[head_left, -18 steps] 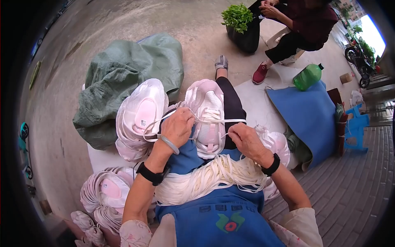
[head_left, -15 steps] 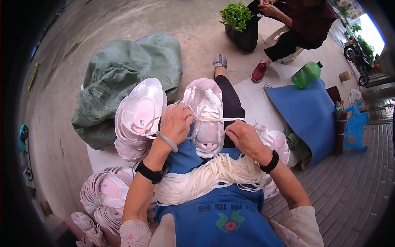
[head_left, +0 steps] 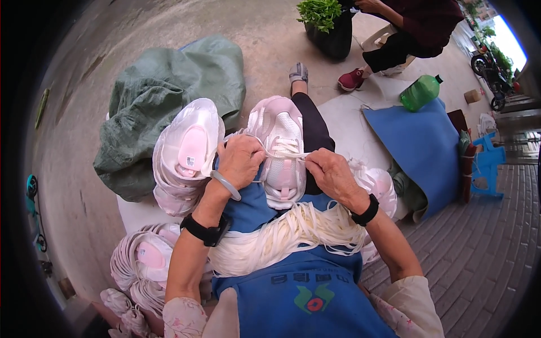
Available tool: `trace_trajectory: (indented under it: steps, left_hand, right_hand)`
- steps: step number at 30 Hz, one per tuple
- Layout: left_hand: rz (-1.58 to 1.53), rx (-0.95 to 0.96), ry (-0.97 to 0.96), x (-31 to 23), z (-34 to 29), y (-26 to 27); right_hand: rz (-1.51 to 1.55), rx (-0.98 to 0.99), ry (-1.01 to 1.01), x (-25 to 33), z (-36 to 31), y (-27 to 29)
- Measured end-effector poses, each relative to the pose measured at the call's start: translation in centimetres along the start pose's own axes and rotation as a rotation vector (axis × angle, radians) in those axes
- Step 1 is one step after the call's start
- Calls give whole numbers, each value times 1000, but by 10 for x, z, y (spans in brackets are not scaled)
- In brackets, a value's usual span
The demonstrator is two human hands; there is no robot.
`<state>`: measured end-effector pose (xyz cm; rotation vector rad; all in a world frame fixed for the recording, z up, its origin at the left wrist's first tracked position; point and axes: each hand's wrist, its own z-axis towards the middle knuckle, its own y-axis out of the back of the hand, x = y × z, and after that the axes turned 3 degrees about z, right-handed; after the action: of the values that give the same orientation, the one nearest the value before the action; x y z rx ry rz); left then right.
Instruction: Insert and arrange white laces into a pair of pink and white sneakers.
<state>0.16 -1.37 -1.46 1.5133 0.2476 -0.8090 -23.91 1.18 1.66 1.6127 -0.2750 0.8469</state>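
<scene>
A pink and white sneaker upper [head_left: 285, 174] rests on my lap, its toe pointing away from me. White shoelace [head_left: 287, 147] runs through its upper eyelets. On the left of the upper, my left hand [head_left: 239, 160] is closed, pinching a strand of the lace. To the right, my right hand [head_left: 331, 176] pinches the lace's other end, close beside the upper's edge. Across my blue apron [head_left: 265, 307] lies a thick bundle of cream-white laces [head_left: 282, 236]. A stack of nested pink and white uppers [head_left: 163, 183] leans just left of my left hand.
More uppers are piled at lower left [head_left: 127, 256] and on my right [head_left: 378, 186]. Beyond them lie a green woven sack [head_left: 174, 84] and a blue sheet [head_left: 414, 152] bearing a green bottle [head_left: 421, 93]. Another person [head_left: 428, 28] sits ahead, near a black bag of greens [head_left: 332, 42].
My right hand has come in toward the upper, and the stretch of lace beside it is shorter. My left hand has shifted slightly. The whole view has tilted a little.
</scene>
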Motion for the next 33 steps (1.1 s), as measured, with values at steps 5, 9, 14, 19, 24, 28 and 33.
trace_trajectory:
  steps: [5, 9, 14, 19, 24, 28, 33]
  left_hand:
    - [28, -102, -40, 5, -4, -3]
    - [-164, -135, 157, 0, -4, -7]
    - [114, -149, 109, -15, -12, -5]
    - [338, -234, 43, -23, -35, -3]
    - [588, -140, -176, -47, -30, -1]
    - [646, -78, -160, -52, -26, 1]
    - [749, 58, -239, -47, -15, -6]
  right_hand:
    - [50, 2, 19, -2, 6, -7]
    - [75, 7, 10, -6, 8, 0]
    - [-70, 62, 7, -19, 10, -8]
    - [-122, -8, 32, 5, 18, -30]
    - [-25, 68, 35, -16, 15, -28]
    - [-81, -325, 33, 18, -8, -33]
    - [-305, -123, -161, 19, -9, -54]
